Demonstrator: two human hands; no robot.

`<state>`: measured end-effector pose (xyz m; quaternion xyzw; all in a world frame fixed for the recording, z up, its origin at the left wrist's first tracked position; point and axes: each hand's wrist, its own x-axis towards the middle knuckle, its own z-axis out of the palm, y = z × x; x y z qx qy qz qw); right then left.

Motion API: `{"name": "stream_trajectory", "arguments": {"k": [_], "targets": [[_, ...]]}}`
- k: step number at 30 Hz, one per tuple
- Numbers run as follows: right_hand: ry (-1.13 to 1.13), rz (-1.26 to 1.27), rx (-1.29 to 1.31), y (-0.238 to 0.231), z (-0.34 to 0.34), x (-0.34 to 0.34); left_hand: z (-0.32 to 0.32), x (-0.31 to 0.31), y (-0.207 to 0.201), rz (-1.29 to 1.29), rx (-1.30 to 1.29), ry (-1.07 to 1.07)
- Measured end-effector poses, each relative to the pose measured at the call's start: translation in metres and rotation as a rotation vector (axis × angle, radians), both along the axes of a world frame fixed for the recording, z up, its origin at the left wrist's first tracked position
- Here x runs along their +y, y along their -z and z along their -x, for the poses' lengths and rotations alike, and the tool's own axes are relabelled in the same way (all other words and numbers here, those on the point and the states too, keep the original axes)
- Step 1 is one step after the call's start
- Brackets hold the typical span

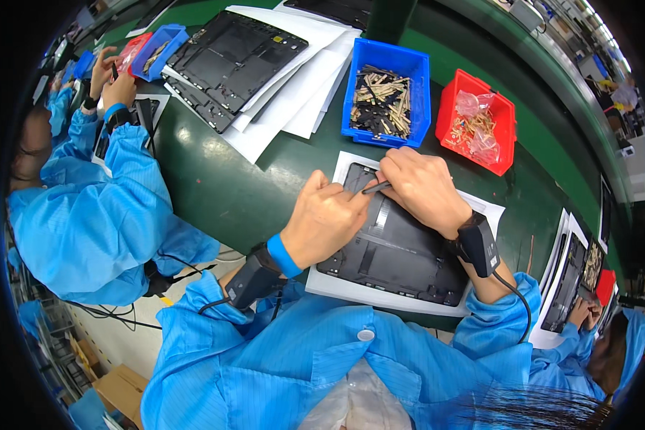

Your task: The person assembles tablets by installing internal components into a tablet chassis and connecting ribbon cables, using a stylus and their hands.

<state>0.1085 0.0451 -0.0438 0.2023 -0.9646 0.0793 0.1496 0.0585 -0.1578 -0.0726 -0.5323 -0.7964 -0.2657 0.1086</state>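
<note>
Taking the black panel (408, 251) as the middle of my clock, with twelve pointing away from the wearer, I see it lying flat on a white sheet (489, 211) on the green surface (229, 193); the two hands are close together over its twelve o'clock edge; the right hand (424, 188) pinches a slender dark piece (377, 188) that slants down toward the left hand (326, 218); the left fingers are bunched at its near end, but I cannot tell whether they grip it, the panel edge or something smaller.

A blue bin (389, 52) of dark and tan strips stands at twelve; a red bin (506, 118) with small brass-coloured pieces and clear plastic is at about one; more dark panels (240, 61) lie on papers toward ten to eleven.

I judge the step in hand to be fine work at the panel's far edge, perhaps fitting or freeing a small part; I think the next move calls for a steady left hand and a small, light motion from the right, without pressing on the panel.
</note>
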Motion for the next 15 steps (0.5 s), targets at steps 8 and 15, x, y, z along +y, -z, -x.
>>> {"name": "stream_trajectory", "arguments": {"k": [8, 15], "targets": [[-0.010, -0.040, -0.001, 0.003, 0.004, 0.002, 0.008, -0.008, -0.011, -0.045, -0.117, 0.122], [0.027, 0.138, -0.021, 0.001, -0.013, 0.008, 0.019, -0.001, -0.017, -0.138, -0.104, -0.074]]}}
